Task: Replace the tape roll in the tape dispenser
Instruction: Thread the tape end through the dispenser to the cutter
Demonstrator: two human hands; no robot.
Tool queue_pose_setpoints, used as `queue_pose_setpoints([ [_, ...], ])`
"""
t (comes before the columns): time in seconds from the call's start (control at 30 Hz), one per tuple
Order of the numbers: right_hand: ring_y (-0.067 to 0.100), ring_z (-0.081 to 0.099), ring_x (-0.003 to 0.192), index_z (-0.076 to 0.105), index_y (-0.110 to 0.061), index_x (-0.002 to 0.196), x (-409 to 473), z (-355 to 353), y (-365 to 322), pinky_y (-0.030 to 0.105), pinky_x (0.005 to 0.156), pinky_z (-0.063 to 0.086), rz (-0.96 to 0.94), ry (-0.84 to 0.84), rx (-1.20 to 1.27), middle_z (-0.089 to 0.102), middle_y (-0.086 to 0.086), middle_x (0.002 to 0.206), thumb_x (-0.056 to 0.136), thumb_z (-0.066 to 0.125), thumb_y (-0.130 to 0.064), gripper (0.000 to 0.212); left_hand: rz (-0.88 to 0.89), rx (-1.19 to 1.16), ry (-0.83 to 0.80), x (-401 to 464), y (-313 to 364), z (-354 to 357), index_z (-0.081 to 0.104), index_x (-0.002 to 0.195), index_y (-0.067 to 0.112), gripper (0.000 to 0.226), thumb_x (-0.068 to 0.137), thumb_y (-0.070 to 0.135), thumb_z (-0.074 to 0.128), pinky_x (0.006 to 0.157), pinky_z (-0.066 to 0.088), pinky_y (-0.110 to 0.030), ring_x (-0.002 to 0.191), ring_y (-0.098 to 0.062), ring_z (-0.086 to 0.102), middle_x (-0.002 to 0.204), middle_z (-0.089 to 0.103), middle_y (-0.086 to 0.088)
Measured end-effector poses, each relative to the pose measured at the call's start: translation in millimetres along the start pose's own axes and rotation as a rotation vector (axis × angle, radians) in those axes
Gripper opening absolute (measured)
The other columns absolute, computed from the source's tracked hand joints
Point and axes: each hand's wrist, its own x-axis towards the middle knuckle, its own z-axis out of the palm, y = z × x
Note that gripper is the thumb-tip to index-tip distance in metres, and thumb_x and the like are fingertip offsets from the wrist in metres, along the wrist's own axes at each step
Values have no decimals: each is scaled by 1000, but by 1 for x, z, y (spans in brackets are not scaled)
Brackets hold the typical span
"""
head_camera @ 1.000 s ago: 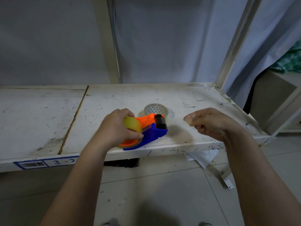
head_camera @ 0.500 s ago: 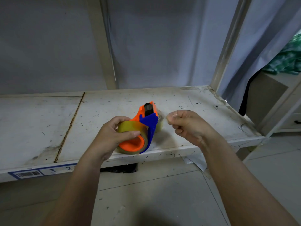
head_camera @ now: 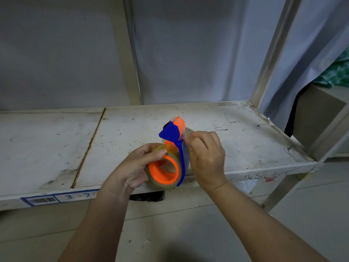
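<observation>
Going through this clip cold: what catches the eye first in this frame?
The bright orange and blue tape dispenser stands out, held up over the front edge of the scuffed white shelf. The left hand wraps the yellowish tape roll on its orange hub, while the right hand pinches at the dispenser's upper end. A barcode label reading 3-2 sits on the shelf's front lip at lower left.

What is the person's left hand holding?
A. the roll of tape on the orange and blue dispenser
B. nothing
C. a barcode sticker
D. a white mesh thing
A: the left hand wraps around the tape roll seated on the tape dispenser, lifted above the shelf.
</observation>
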Motion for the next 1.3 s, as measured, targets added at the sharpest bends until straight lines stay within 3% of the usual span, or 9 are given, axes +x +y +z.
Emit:
queue_pose_setpoints([
  [0.13,27,63,77,63,-4,96,-2,0,-3,30,68,52,28,-22,127,71,17,86,95,52,-18,18,-55,-34,-81,1,0,0,68,90,13,59,39,29,92,78,56,-43,84,-25,69,87,72,-10],
  [0.27,24,60,85,66,-3,101,0,-4,-4,30,75,53,71,-69,209,70,18,91,91,57,-14,17,-92,-65,-197,2,-1,2,69,89,11,50,47,30,90,81,55,-43,81,-24,69,84,72,-9],
  [0.47,22,55,96,63,0,118,-9,-13,-7,30,79,47,45,-294,248,66,16,108,97,40,-38,49,-84,-155,-122,4,5,-4,70,91,13,53,45,31,90,75,57,-42,79,-23,69,86,71,-11],
  [0.6,21,53,100,65,-5,118,-12,-14,-3,29,81,46,131,-358,296,61,11,115,98,27,-45,59,-70,-84,-91,2,8,-6,69,93,13,26,71,26,74,72,58,-44,84,-25,69,92,70,-12],
  [0.73,15,52,111,68,-8,112,0,-16,-3,23,92,43,397,-257,378,53,-2,119,97,29,-43,55,-70,-18,22,4,9,-7,64,98,13,30,72,25,71,69,57,-41,81,-23,70,95,69,-11],
  [0.9,-3,33,125,46,-13,140,-1,-9,-22,3,103,21,387,-481,334,50,3,142,92,19,-61,73,-69,-40,30,4,9,-1,65,108,7,37,74,23,70,80,56,-45,91,-28,66,102,67,-15],
  [1.13,21,59,114,62,-7,123,-11,-5,-23,29,95,46,352,-431,200,66,8,124,86,52,-47,55,-113,-71,141,2,13,-4,55,125,3,66,67,28,75,83,55,-48,99,-31,64,124,61,-20],
  [1.2,23,62,104,61,-12,122,-9,-5,-26,29,87,47,410,-533,95,69,5,116,84,52,-48,53,-148,-61,200,2,14,-4,56,126,7,79,56,34,84,91,50,-52,105,-32,63,128,60,-20],
  [1.3,20,65,89,54,-21,123,-6,-3,-33,31,77,52,568,-723,128,69,0,103,85,55,-46,46,-190,-47,301,4,17,-2,62,116,12,68,58,41,82,88,51,-55,103,-34,65,114,68,-17],
])
